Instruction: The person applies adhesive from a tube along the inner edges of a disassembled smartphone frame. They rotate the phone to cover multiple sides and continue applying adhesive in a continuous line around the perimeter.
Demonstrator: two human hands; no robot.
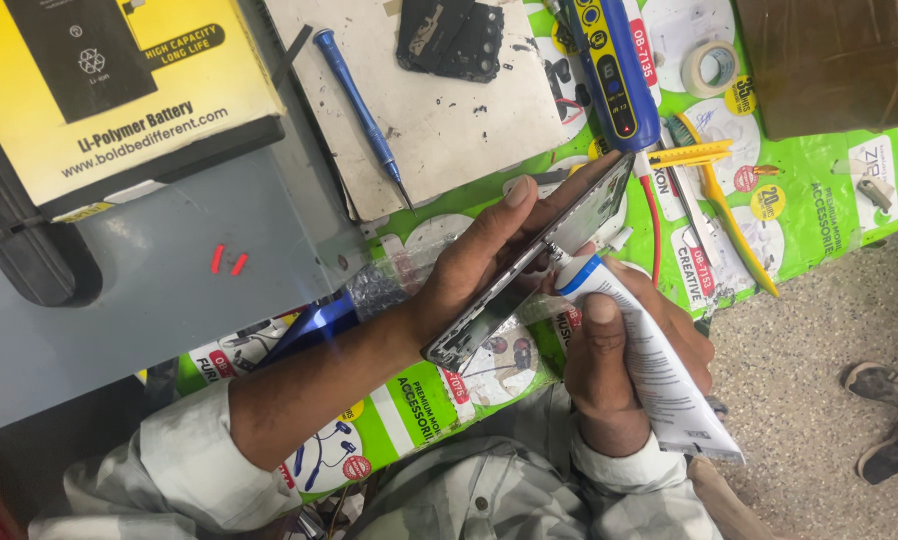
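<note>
While the left hand (469, 270) clasps a slim phone frame (529, 265) edge-up above the tabletop (809, 190), fingers curled over its upper rim and thumb behind, the right hand (619, 360) is wrapped in a full fist around a white adhesive tube (659, 370), its blue-collared nozzle touching the frame's long edge near the middle. Item, step in hand: laying a bead along the frame; judged best done with light, even squeeze from the tube's tail, nozzle kept in contact and tilted along the edge, frame held steady so no excess strays onto the panel face. Item, surface: tabletop covered by a green printed mat, crowded; blue-handled screwdriver (359, 105) lying on a pale work board (439, 130), dark phone part (449, 40) at the board's top, blue handheld tool (614, 70) just beside, roll of tape (711, 68), yellow plastic pry tool (729, 220), yellow battery box (119, 90) on a grey slab (169, 270) bearing two small red pieces (227, 262). Item, room: speckled floor (799, 400) at right, worn shoes (889, 420) near the edge; brown cardboard box (829, 60) at the top corner.
</note>
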